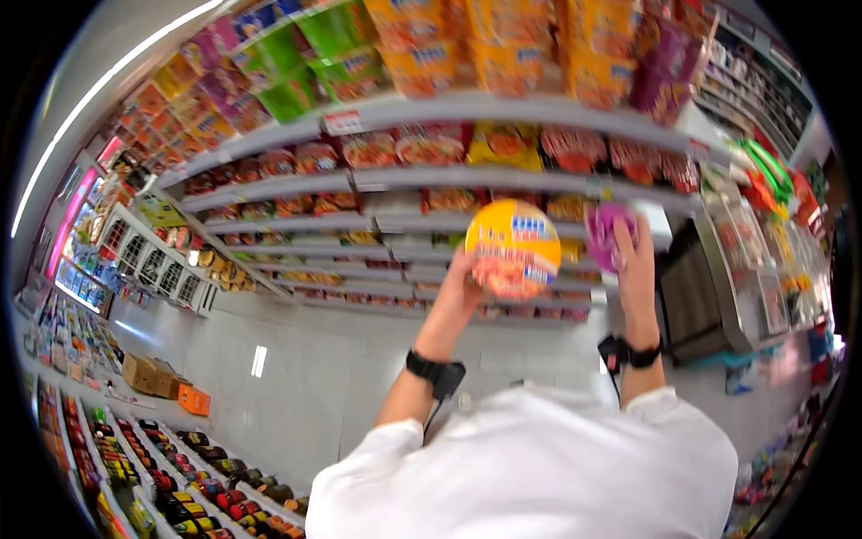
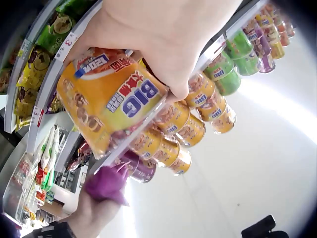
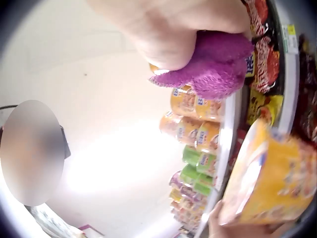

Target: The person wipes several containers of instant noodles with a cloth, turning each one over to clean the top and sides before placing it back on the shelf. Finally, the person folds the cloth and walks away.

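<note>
My left hand [image 1: 461, 283] grips a yellow instant noodle cup [image 1: 513, 250] by its side, with the printed lid turned toward the head camera. In the left wrist view the cup's orange-yellow wall [image 2: 111, 99] with "BIG" lettering shows below the hand. To the right, my right hand [image 1: 636, 269] holds a bunched purple cloth [image 1: 611, 235]. Its fuzzy weave shows in the right wrist view, where the cloth [image 3: 215, 67] is crumpled under the curled fingers. Cup and cloth are apart, both held up in front of the shelves.
A shelf [image 1: 503, 110] ahead carries stacked orange noodle cups [image 1: 507, 63], green cups [image 1: 346, 67] and purple cups [image 1: 666, 67]. Bagged noodles [image 1: 431, 144] fill the tiers below. Cardboard boxes [image 1: 151, 375] stand on the floor at left, near bottle racks [image 1: 215, 490]. A dark-sided cabinet [image 1: 705, 287] stands at right.
</note>
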Available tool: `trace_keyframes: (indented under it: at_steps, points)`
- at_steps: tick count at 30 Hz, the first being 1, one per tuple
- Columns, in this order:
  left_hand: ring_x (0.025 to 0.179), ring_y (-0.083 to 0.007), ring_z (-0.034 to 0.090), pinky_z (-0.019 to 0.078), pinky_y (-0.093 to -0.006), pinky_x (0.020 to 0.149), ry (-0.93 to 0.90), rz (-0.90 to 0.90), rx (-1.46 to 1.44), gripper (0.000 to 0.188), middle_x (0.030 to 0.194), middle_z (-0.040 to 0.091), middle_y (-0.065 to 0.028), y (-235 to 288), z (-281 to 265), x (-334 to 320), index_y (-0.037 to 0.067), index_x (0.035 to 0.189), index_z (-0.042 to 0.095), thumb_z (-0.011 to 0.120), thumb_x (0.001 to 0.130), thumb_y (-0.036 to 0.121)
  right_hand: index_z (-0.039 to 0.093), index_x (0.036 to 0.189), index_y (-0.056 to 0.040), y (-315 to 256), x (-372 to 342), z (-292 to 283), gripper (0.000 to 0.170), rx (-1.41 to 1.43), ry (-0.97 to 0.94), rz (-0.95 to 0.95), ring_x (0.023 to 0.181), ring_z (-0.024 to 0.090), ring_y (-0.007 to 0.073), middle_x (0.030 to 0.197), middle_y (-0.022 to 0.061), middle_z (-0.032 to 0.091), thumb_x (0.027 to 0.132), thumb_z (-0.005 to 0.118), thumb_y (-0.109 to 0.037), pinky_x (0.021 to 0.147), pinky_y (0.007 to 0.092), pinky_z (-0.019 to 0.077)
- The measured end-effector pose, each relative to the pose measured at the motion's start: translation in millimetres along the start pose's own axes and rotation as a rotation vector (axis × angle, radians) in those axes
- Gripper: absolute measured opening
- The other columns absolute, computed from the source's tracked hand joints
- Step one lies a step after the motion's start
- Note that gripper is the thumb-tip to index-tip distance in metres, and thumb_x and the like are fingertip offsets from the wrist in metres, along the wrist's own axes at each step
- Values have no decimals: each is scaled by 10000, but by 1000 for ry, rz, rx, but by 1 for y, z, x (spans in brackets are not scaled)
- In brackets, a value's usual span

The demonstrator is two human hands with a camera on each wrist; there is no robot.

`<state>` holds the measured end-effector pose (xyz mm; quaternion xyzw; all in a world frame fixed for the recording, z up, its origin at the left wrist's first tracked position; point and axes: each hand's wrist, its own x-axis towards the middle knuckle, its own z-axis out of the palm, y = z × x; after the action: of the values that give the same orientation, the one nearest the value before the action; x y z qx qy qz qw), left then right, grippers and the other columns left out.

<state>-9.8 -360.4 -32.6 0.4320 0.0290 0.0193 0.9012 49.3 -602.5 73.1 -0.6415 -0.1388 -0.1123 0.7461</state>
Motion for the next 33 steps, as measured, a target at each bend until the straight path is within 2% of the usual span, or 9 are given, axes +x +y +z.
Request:
trace_keyframes:
  at_steps: [2,4,6,9,18,20,26,30,33]
  points:
    - [1224,-234,557,482,-448,996,-62,58,60,610,1338,550,-83,-4,19,3,118,1398,420,504,945,517,510,1228,-32,15,-1,5,272,95,-78,-22,1044,588,188,1168,117,570,987,536,-155,854,327,501]
    - [1208,-237,570,497,-461,977,-84,70,13,613,1308,569,-102,-13,30,9,91,1360,443,506,936,529,496,1312,-60,26,-15,14,392,-614,-261,-301,1246,473,311,1300,181,504,929,556,-117,1047,436,386]
    - [1225,-241,557,486,-485,995,-45,72,-25,614,1325,552,-107,-17,40,15,94,1373,425,520,924,502,450,1403,-89,8,-40,27,554,-1137,-344,-632,1320,369,411,1399,202,426,864,573,-99,1119,459,301]
    - [1233,-238,534,486,-446,987,-77,67,50,658,1352,488,-108,-23,45,20,155,1465,296,545,917,420,419,1462,-146,22,-32,-4,625,-1247,-387,-670,1346,375,415,1455,180,401,858,556,-65,1085,425,373]
    - [1242,-253,533,492,-444,972,-37,-16,170,630,1331,519,-78,-62,83,34,141,1462,308,527,939,417,457,1406,-71,36,-28,-5,643,-852,-339,-569,1359,364,414,1454,190,413,784,612,-19,1098,445,389]
    - [1235,-230,534,510,-455,948,-47,101,98,679,1309,554,-50,-64,83,41,138,1401,420,527,908,593,470,1402,-85,33,-38,-9,626,-869,-423,-615,1343,407,374,1431,169,450,794,615,-39,1083,440,407]
    - [1244,-261,535,526,-473,931,13,71,37,601,1353,499,-97,-57,61,31,154,1408,323,550,897,374,485,1394,-84,41,-20,-60,626,-956,-473,-547,1334,431,370,1398,151,494,784,618,-38,1077,428,417]
    - [1239,-270,532,508,-449,949,4,44,223,634,1341,475,-82,-66,76,24,155,1416,313,582,874,343,487,1373,-49,55,8,-42,597,-844,-229,-533,1333,395,437,1404,164,478,788,606,-24,1091,454,396]
    - [1243,-268,527,467,-446,999,131,77,138,644,1332,504,-82,-77,69,28,156,1422,324,582,885,401,534,1325,-61,58,-6,-17,558,-671,-350,-641,1321,440,355,1401,123,489,779,599,31,1074,411,424]
